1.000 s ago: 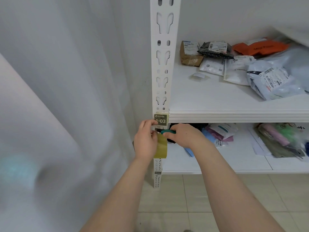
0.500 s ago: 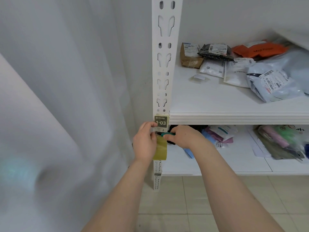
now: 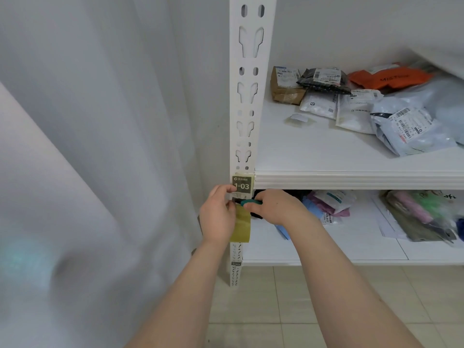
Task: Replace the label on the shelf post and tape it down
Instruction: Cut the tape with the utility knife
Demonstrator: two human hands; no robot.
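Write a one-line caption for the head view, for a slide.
Left hand holds tan tape under label 1-03 on the white shelf post; right hand grips a teal-handled tool beside it.

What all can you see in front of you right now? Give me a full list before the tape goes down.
shelf post: one, white, slotted, centre
label: one, dark olive, reads 1-03, on the post level with the upper shelf's edge
tape: one, yellowish, against the post below the label
teal tool: one, only a teal part shows, beside the post
upper shelf: one, white, right of the post
lower shelf: one, white, underneath
upper parcels: several, brown, black, orange, white, grey, upper shelf's back right
lower parcels: several, blue, pink, olive, lower shelf
curtain: one, pale grey, left
floor: beige tiles, bottom
left hand: holds the tape, fingertip on the label
right hand: grips the teal tool
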